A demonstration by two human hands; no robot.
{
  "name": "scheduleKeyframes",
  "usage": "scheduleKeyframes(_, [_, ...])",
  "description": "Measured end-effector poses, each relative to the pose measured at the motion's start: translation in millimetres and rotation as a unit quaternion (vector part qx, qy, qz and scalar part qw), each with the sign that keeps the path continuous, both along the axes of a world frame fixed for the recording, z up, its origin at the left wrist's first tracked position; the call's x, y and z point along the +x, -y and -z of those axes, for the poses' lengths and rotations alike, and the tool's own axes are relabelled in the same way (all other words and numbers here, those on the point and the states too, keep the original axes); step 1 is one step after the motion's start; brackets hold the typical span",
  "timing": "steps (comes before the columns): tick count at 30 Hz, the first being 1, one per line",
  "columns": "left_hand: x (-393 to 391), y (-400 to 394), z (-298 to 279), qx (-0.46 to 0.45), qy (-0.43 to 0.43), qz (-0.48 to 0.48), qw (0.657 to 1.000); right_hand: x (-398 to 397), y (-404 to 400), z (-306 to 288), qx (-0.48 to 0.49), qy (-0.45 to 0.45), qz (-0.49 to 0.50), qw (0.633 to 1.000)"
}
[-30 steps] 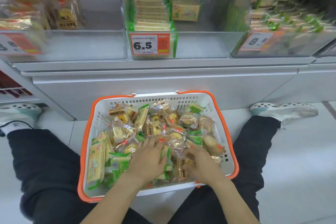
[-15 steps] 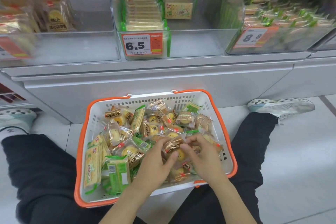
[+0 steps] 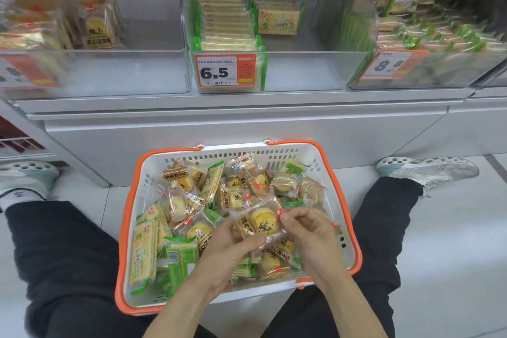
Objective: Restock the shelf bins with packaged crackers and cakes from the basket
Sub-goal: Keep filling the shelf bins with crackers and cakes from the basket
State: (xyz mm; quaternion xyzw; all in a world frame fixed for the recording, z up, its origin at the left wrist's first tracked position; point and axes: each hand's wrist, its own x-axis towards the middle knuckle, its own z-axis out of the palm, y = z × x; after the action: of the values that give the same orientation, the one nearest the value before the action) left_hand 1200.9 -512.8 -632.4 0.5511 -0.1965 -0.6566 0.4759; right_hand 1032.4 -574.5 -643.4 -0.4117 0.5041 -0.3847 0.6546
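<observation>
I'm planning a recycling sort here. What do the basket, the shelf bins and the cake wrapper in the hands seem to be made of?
Basket: probably rigid white plastic, moulded slots, orange rim. Shelf bins: clear hard plastic, likely acrylic; glossy, see-through walls. Cake wrapper: thin clear film, shiny and crinkled, pinched by the left hand and right hand.

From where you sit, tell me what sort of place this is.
Most likely a shop's snack aisle: clear shelf bins with a 6.5 price tag, holding packaged crackers, and an orange-rimmed shopping basket full of wrapped cakes.

The person wears black trousers (image 3: 68, 250), a white sock (image 3: 19, 199) and pale, perforated white-and-teal shoes (image 3: 428, 169); the forearms (image 3: 189, 307) are bare.
</observation>
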Motion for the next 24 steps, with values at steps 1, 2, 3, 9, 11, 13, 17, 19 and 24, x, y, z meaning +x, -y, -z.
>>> scheduleKeyframes(1, [2.8,-0.3,1.7,-0.005,0.024,0.022,0.999,-1.1,3.0,-0.7,0.014,0.014,-0.004,1.000])
scheduleKeyframes(2, [5.1,-0.8,2.5,-0.009,0.042,0.043,0.998,-1.5,5.7,-2.8,0.023,0.020,-0.008,0.999])
scheduleKeyframes(3, [6.5,-1.2,3.4,-0.016,0.050,0.064,0.997,-1.4,8.5,-5.6,0.028,0.020,-0.009,0.999])
scheduleKeyframes(9, [20.6,-0.4,2.2,-0.046,0.011,0.044,0.998,14.5,27.1,-35.7,0.042,0.041,-0.023,0.998])
scheduleKeyframes(11, [27.9,0.7,0.3,-0.056,0.020,0.038,0.998,24.1,31.0,-46.8,0.047,0.054,-0.020,0.997])
scheduleKeyframes(13, [35.0,2.7,-2.1,-0.064,0.025,0.022,0.997,34.8,31.5,-55.7,0.040,0.053,-0.011,0.998])
scheduleKeyframes(17, [57.1,8.2,-14.6,-0.074,0.019,-0.018,0.997,57.1,27.0,-71.9,-0.009,0.003,-0.042,0.999])
scheduleKeyframes(19, [73.5,11.3,-22.6,-0.101,0.046,-0.018,0.994,68.6,26.9,-76.3,-0.054,-0.055,-0.099,0.992])
scheduleKeyframes(24, [116.0,20.1,-57.6,-0.171,0.152,0.029,0.973,100.6,39.7,-86.7,-0.119,-0.141,-0.212,0.960])
